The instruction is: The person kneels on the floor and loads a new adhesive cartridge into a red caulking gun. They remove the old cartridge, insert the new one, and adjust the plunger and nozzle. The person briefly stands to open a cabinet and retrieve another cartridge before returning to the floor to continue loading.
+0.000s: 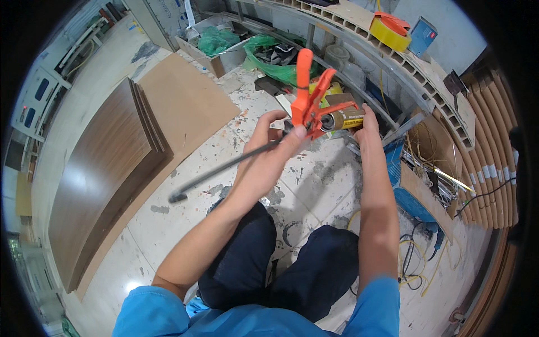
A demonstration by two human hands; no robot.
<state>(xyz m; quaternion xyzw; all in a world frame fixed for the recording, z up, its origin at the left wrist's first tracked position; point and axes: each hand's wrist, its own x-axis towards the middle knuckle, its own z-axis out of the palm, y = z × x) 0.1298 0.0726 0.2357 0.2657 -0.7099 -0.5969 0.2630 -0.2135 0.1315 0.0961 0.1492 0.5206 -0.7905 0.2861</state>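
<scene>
My left hand point(266, 143) is closed around the rear body of an orange caulking gun point(302, 101), held up in front of my knees. Its dark rod point(224, 170), bent at the end, sticks out back toward the lower left. A brown and yellow sealant cartridge point(345, 118) lies along the gun's orange frame. My right hand point(366, 124) grips the cartridge's far end, with most of its fingers hidden behind it. How fully the cartridge sits in the frame I cannot tell.
At left, stacked brown wood-look boards point(106, 174) lie on a cardboard sheet point(188, 101). Green plastic bags point(269, 64) stand ahead by a metal frame. To the right are a blue box point(412, 191) of scraps, cables point(415, 261), and a shelf panel holding a yellow tape roll point(389, 35).
</scene>
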